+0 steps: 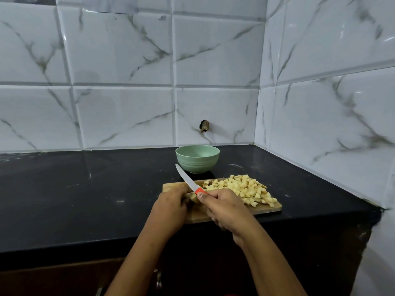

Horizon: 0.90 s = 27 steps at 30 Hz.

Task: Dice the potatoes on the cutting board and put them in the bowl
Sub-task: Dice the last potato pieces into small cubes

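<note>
My right grip [226, 208] holds the knife [187, 179]; my left grip [171, 207] clasps a potato piece [193, 198] on the cutting board [267, 208]. Diced potato [245, 189] heaped right, bowl [197, 159] beyond.

head view | worn on the head, aimed forward and down | counter [85, 199] seen close below | tiled wall [128, 82] faced beyond
</note>
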Tool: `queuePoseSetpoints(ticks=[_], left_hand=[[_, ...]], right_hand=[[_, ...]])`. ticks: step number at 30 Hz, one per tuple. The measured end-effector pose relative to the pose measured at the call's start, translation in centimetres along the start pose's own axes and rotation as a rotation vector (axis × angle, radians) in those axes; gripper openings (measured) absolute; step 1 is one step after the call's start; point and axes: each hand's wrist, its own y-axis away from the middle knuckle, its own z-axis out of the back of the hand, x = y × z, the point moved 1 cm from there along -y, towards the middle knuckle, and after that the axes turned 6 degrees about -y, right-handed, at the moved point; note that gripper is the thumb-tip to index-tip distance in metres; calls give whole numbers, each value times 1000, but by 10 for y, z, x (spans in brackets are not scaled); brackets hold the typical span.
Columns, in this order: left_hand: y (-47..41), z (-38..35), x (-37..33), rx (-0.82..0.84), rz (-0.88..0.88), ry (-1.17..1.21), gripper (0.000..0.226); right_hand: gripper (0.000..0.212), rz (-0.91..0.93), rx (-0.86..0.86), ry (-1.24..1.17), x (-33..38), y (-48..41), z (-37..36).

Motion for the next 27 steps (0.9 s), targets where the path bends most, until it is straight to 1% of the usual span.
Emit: queuePoseSetpoints(ticks=[3, 7, 9, 10, 12, 19, 23, 27], left_hand=[[-6, 2, -6, 19, 12, -22, 42], [-3, 2, -16, 38, -60, 15, 34], [-4, -1, -14, 76, -82, -45, 39], [-5, -3, -13, 88, -92, -97, 42], [-10, -3, -10, 102, -104, -163, 39], [-39, 2, 4, 217, -80, -168, 39], [-49, 5, 9, 279, -108, -149, 45], [-52, 6, 8, 259, -161, -128, 51]], right_hand=[[23, -23, -23, -66, -1, 0, 0], [22, -9, -176, -225, -4, -2, 9], [19, -16, -209, -305, -3, -2, 13], [18, -18, -206, -321, -3, -1, 14], [17, -14, -188, -308, -3, 0, 14], [16, -1, -163, -294, -4, 1, 16], [16, -11, -158, -308, -4, 3, 18], [15, -22, -164, -322, -5, 2, 20]])
